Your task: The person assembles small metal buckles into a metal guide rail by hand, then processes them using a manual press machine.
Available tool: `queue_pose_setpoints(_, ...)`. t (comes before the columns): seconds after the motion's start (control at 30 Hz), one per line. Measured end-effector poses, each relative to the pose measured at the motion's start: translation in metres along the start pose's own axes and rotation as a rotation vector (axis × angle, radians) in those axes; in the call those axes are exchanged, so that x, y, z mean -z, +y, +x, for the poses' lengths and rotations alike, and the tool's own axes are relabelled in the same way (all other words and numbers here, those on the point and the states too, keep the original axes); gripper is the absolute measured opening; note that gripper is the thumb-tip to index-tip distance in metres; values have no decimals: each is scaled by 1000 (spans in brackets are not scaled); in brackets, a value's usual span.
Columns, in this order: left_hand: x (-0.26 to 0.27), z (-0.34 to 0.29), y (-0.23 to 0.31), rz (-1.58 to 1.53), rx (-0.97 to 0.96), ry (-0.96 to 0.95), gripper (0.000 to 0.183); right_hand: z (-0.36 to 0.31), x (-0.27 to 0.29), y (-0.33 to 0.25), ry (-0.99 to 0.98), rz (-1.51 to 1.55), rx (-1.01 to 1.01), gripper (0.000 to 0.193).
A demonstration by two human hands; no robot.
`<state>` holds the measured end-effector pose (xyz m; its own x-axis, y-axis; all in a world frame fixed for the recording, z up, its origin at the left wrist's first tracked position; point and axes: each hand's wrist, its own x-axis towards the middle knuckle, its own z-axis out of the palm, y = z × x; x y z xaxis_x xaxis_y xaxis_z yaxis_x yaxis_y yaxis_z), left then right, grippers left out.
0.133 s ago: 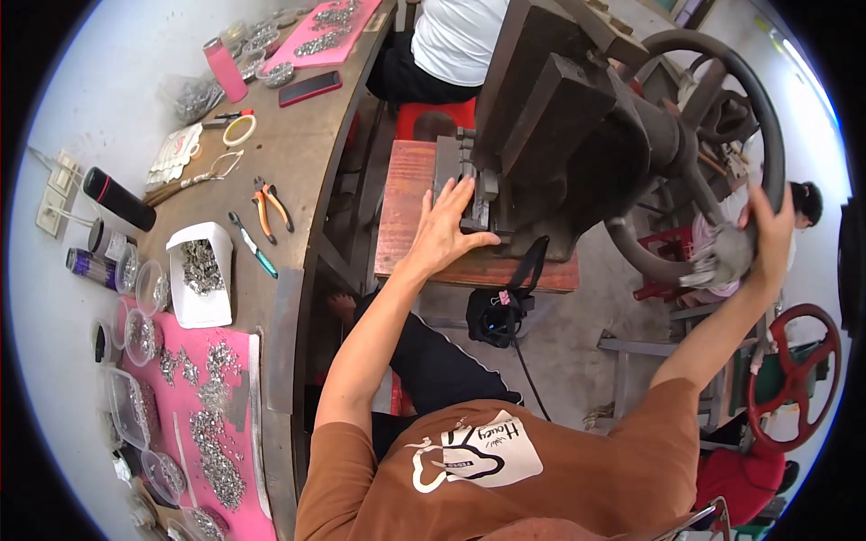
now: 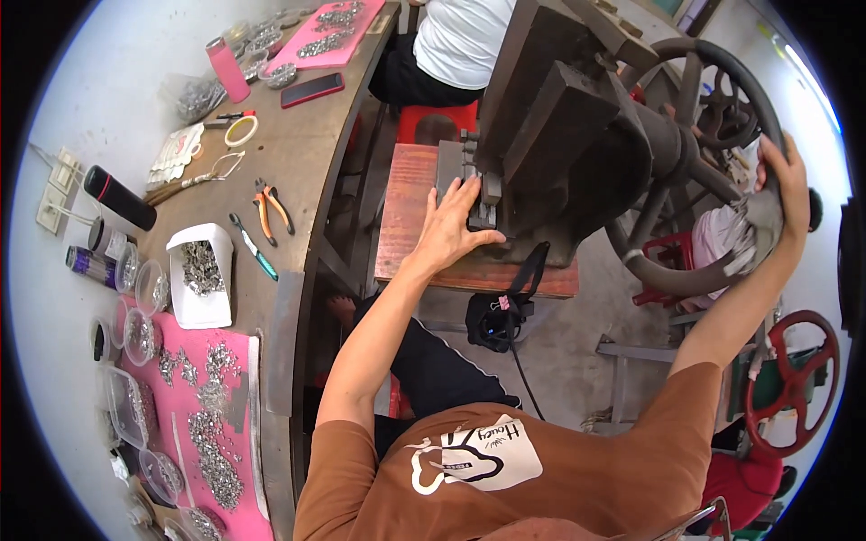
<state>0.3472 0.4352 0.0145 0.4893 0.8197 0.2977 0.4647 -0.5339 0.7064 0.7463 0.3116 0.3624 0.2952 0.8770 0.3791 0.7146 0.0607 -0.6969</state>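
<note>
A dark metal hand press (image 2: pixel 577 135) stands on a reddish wooden board (image 2: pixel 406 203) in front of me. My left hand (image 2: pixel 448 225) lies at its base with the fingers stretched out. Its fingertips touch or nearly touch the small steel die block (image 2: pixel 487 194) there; whether a small part sits under them I cannot see. To the right, my right hand (image 2: pixel 787 185) grips the rim of the press's large handwheel (image 2: pixel 695 167), fingers curled round it. A grey rag (image 2: pixel 758 221) is wrapped on the rim just below that hand.
The bench (image 2: pixel 311 135) at left holds orange-handled pliers (image 2: pixel 271 209), green-handled cutters (image 2: pixel 253 248), a phone (image 2: pixel 312 89), a white scoop-shaped bin (image 2: pixel 216 307) of metal pieces and a pink mat (image 2: pixel 194 388). A seated person (image 2: pixel 460 45) is beyond the press. A red handwheel (image 2: pixel 794 383) stands at lower right.
The handwheel has turned a little, carrying the rag up and to the right. My right hand has moved up and outward with the rim. My left hand stays at the die block.
</note>
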Motion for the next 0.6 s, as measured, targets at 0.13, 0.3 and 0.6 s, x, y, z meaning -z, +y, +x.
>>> queue_pose_setpoints(0.13,2,5,-1,-1,9,1,112,-2,-9,3,125,88,30,46)
queue_pose_setpoints(0.3,2,1,-12,13,17,-13,111,-144,-135,110,771,-51,222,30)
queue_pose_setpoints(0.6,2,2,-5,-31,19,5,109,-2,-16,-3,111,-206,23,54)
